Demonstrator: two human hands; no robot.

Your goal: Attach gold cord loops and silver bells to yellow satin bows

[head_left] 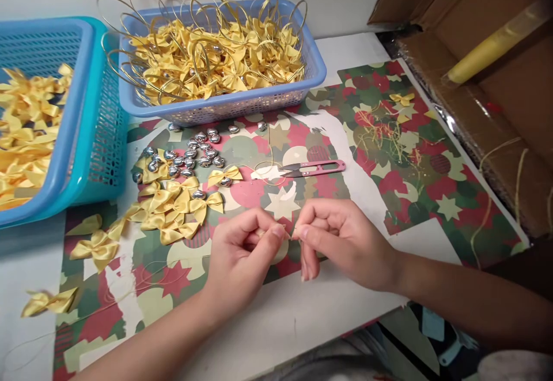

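My left hand [246, 254] and my right hand [345, 242] meet over the front of the patterned sheet [319, 188], fingertips almost touching. Each pinches thumb against forefinger on a thin pale thread that barely shows between them. Just beyond my hands lie pink-handled thread snips [322, 166], blades pointing left, with a loose thread [271, 150] near the tips. To the left of my hands is a pile of yellow satin bows [175, 208]. Several silver bells [190, 153] sit behind the bows, and one rests against a single bow [233, 173].
A blue basket [220, 107] at the back holds yellow bows and gold wire loops. Stacked baskets [101, 133] with bows stand at the left. Thread scraps [389, 133] lie right of centre. An open cardboard box [475, 110] borders the right side.
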